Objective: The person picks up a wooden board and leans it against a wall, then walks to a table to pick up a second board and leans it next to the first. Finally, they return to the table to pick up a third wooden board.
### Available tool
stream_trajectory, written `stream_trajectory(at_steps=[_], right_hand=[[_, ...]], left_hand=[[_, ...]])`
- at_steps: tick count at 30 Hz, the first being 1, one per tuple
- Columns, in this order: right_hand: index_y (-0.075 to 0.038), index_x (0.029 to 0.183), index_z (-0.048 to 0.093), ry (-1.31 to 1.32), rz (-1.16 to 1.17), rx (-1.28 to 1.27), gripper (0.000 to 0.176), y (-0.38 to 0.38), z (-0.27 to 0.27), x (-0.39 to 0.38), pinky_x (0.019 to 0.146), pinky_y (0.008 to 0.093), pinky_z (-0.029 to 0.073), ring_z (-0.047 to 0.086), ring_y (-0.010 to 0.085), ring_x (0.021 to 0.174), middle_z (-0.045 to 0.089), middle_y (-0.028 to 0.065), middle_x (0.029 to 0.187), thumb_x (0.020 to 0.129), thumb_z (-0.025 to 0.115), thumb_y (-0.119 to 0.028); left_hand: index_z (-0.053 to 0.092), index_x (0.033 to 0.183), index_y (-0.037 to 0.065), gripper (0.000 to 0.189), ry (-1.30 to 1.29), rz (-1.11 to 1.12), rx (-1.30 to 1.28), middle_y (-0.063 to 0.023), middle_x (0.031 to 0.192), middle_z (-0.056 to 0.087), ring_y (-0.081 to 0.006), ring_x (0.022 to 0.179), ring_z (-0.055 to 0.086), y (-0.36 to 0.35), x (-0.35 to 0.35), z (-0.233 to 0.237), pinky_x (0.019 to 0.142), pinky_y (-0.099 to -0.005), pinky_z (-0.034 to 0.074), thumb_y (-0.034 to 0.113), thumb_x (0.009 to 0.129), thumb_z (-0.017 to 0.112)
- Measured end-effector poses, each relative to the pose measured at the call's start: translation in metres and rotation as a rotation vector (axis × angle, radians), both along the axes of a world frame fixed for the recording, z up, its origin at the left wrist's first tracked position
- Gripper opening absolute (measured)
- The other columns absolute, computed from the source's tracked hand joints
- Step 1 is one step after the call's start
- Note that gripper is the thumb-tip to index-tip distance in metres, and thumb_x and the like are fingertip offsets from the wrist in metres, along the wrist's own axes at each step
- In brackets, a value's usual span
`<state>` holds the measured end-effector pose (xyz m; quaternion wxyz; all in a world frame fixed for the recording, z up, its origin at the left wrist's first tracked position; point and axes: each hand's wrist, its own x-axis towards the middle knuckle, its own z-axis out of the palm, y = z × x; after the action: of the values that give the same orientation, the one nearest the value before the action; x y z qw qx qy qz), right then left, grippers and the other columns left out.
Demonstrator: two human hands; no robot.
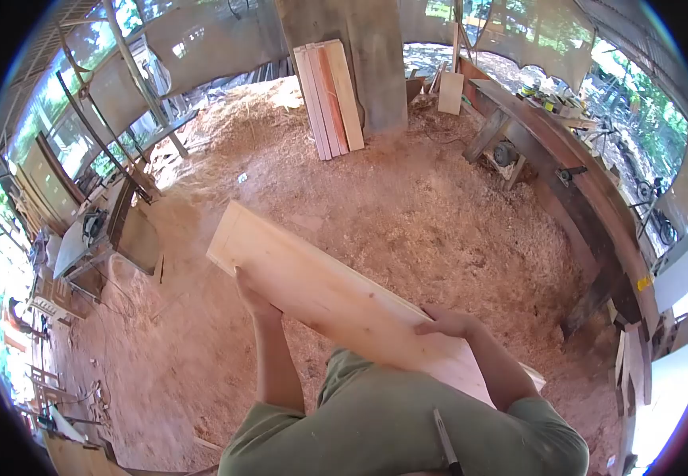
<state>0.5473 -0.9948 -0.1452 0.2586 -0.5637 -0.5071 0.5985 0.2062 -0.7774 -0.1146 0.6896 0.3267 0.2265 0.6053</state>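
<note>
Pale wooden boards (336,297), at least two with their faces together, lie slantwise in front of my body. Their far end points up and to the left, and the near end passes under my right forearm. My left hand (258,301) grips the lower left edge near the far end, with most of its fingers hidden beneath. On the upper right edge, my right hand (445,321) is closed with its thumb over the top face. A slim pen-like object (445,440) rests against my green shirt.
Several planks (330,99) lean upright against a large panel (380,71) at the back. A long wooden workbench (590,190) curves along the right, with a motor (504,153) beneath it. A table (94,238) with a power tool stands left. Sawdust covers the floor (407,222).
</note>
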Motion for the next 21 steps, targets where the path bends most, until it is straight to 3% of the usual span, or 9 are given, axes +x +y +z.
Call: stream_trajectory(at_steps=[1,5,12,17,21], right_hand=[[0.001,0.135,0.041,-0.054,0.05,-0.012,0.08,0.018,0.0,0.017,0.103,0.0359,0.033,0.046,0.0236,0.119,0.051,0.0159,0.128,0.078,0.069,-0.047],[0.002,0.132,0.043,-0.062,0.072,-0.1,0.081,0.079,-0.016,0.065,0.101,0.0341,0.034,0.047,0.023,0.117,0.052,0.015,0.126,0.076,0.07,-0.049],[0.0,0.132,0.045,-0.051,0.046,-0.18,0.078,0.232,-0.091,0.182,0.103,0.0343,0.034,0.047,0.0224,0.118,0.053,0.0134,0.127,0.074,0.073,-0.045],[-0.001,0.132,0.045,-0.079,0.04,-0.201,0.077,0.331,-0.075,0.243,0.104,0.0349,0.032,0.044,0.0222,0.121,0.051,0.0135,0.129,0.074,0.073,-0.043],[-0.003,0.132,0.043,0.003,-0.04,-0.193,0.078,0.4,-0.057,0.283,0.103,0.0354,0.033,0.045,0.0224,0.12,0.053,0.0133,0.125,0.068,0.076,-0.032]], left_hand=[[0.033,0.139,0.003,0.068,0.001,0.052,-0.12,-0.0155,0.132,0.047,-0.0309,0.12,0.048,0.015,0.013,0.01,0.101,-0.0446,0.042,0.055,0.095,0.038],[0.039,0.134,0.003,0.067,-0.076,0.089,-0.177,-0.0146,0.128,0.051,-0.0304,0.117,0.052,0.069,0.044,-0.005,0.098,-0.0436,0.045,0.056,0.094,0.042],[0.037,0.136,0.002,0.069,-0.124,0.118,-0.219,-0.0158,0.131,0.05,-0.033,0.118,0.051,0.235,0.137,-0.082,0.099,-0.0455,0.043,0.055,0.093,0.044],[0.034,0.139,0.003,0.072,-0.151,0.083,-0.234,-0.0169,0.136,0.045,-0.034,0.122,0.047,0.337,0.205,-0.074,0.102,-0.0467,0.04,0.057,0.093,0.042],[0.034,0.139,0.004,0.074,-0.059,0.077,-0.186,-0.0148,0.137,0.046,-0.0322,0.122,0.048,0.412,0.246,-0.052,0.101,-0.0455,0.041,0.059,0.091,0.045]])
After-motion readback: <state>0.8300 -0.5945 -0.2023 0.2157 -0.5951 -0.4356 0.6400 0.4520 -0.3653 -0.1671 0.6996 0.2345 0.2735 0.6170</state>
